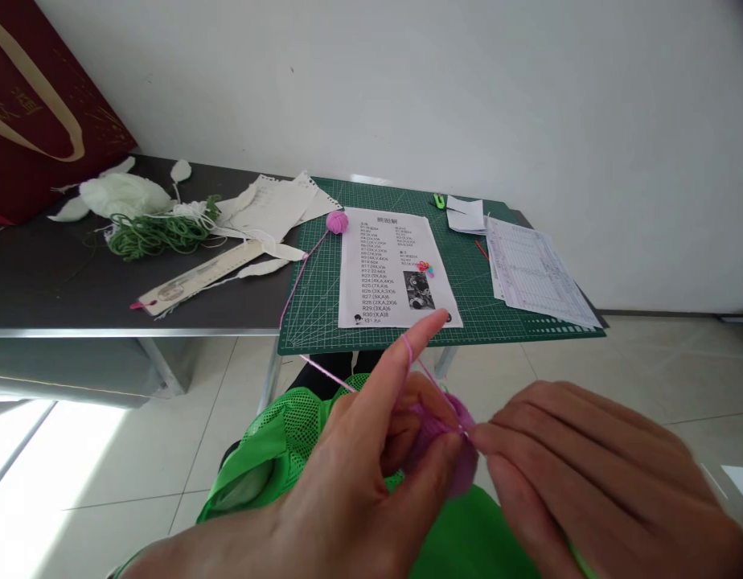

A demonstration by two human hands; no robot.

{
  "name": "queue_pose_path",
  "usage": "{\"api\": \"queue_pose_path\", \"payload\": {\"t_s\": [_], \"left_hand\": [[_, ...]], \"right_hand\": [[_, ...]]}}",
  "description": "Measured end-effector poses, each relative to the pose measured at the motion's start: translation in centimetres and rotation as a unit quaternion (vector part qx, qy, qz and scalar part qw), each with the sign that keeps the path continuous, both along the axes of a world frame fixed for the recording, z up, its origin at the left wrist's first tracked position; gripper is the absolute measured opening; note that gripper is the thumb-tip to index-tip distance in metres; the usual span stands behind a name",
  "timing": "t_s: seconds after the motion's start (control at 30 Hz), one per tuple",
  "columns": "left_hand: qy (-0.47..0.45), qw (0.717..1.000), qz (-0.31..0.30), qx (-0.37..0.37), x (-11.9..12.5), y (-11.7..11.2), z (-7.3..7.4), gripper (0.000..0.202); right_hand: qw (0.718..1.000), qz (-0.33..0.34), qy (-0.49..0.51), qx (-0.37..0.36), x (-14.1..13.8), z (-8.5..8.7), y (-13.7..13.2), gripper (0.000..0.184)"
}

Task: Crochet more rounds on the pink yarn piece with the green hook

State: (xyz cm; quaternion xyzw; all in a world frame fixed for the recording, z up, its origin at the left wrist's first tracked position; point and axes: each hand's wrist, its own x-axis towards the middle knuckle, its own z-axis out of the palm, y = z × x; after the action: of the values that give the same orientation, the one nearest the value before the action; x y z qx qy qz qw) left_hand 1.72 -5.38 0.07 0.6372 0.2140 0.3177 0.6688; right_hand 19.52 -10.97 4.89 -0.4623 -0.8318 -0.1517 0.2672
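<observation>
Green cutting mat [486, 301] beyond, left hand [353, 458] and right hand [589, 474] pinch pink crochet [441, 446].

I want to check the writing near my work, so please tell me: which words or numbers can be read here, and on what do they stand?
Printed sheet, lower rows:
"R25:(7X,A)6"
"R26:(3X,A,3X)6"
"R27:(5X,A)6"
"R28:(2X,A,2X)6"
"R29:(3X,A)6"
"R30:(X,A)6"
Its title and upper rows: too small or blurred.
Ruled form: too small to read.
Cream strip: too blurred.
Gold marks on red bag: unreadable.
</observation>
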Motion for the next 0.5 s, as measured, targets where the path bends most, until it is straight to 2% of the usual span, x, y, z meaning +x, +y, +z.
{"api": "queue_pose_path", "payload": {"t_s": [0.03,0.1,0.2,0.27,0.33,0.43,0.5], "left_hand": [[0.012,0.999,0.038,0.024,0.1,-0.4,-0.3,0.076],[0.017,0.994,0.095,0.053,0.6,-1.2,-1.1,0.078],[0.008,0.988,0.152,0.02,1.4,-2.0,-1.8,0.074],[-0.014,0.986,0.157,-0.044,1.8,-2.1,-1.6,0.069],[-0.04,0.98,0.146,-0.129,1.8,-1.6,-1.0,0.071],[-0.06,0.966,0.087,-0.235,1.4,-0.4,-0.1,0.086],[-0.07,0.961,0.048,-0.263,0.9,0.4,0.1,0.079]], "right_hand": [[1.0,-0.018,0.014,0.0,-0.3,-0.8,0.3,0.022],[0.997,-0.008,0.08,-0.004,-0.7,-2.8,0.8,0.024],[0.986,-0.02,0.144,0.077,-0.9,-5.8,1.5,0.021],[0.976,-0.012,0.174,0.133,-0.8,-7.2,1.8,0.021],[0.966,0.001,0.195,0.172,-0.8,-7.9,2.1,0.024],[0.961,0.012,0.207,0.185,-0.9,-7.9,2.2,0.026],[0.962,0.012,0.209,0.175,-1.0,-7.6,1.9,0.029]]}}
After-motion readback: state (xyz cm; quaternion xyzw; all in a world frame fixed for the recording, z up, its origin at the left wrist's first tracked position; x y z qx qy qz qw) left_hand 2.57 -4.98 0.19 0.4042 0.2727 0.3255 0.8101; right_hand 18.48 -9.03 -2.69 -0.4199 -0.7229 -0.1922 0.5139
